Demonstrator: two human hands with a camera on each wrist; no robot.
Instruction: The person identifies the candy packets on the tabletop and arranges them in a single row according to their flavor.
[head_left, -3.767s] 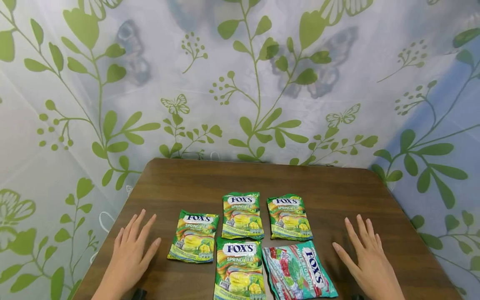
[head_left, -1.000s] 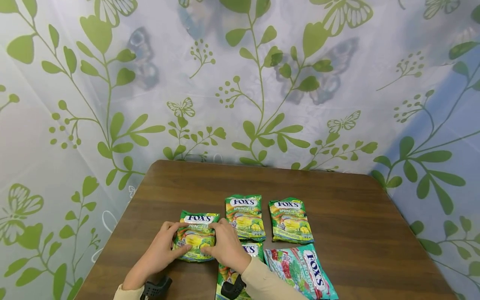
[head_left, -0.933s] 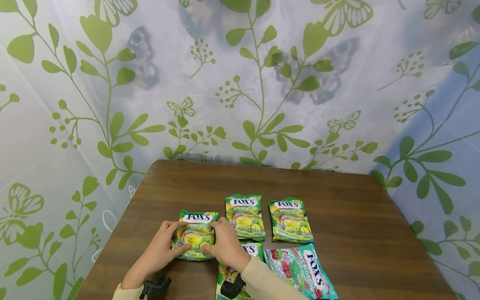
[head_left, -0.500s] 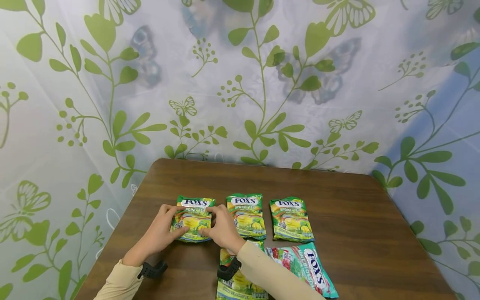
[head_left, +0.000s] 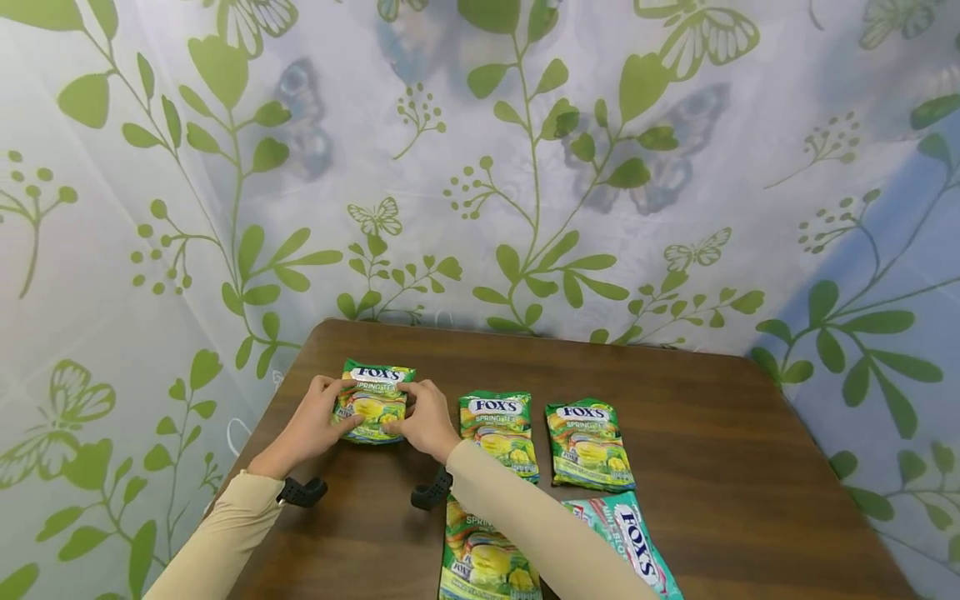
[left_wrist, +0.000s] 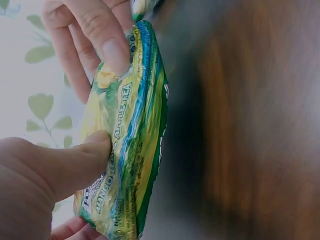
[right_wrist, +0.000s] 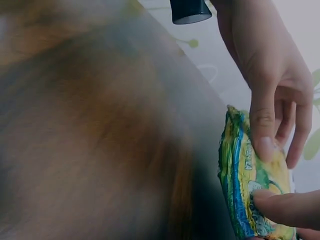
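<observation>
A green-and-yellow Fox's Spring Tea candy bag (head_left: 371, 408) is between my two hands over the back left of the table. My left hand (head_left: 311, 421) grips its left side, thumb on the front. On the opposite side my right hand (head_left: 429, 421) holds it the same way. Seen from the left wrist, the bag (left_wrist: 122, 145) has its bottom seam towards the tabletop, with a dark shadow beside it; in the right wrist view the bag (right_wrist: 240, 185) looks slightly raised. Fingers behind the bag are partly hidden.
Two more Spring Tea bags, one middle (head_left: 497, 429) and one right (head_left: 588, 446), lie on the brown table (head_left: 705, 433). Nearer are another Spring Tea bag (head_left: 487, 562) and a teal Mint Blossom bag (head_left: 630, 533), partly under my right sleeve (head_left: 540, 533). A leaf-patterned curtain (head_left: 420, 183) hangs behind.
From resting apart at the sides, both hands have come to the left candy bag and taken hold of it. They have carried it away from me, towards the table's back left corner.
</observation>
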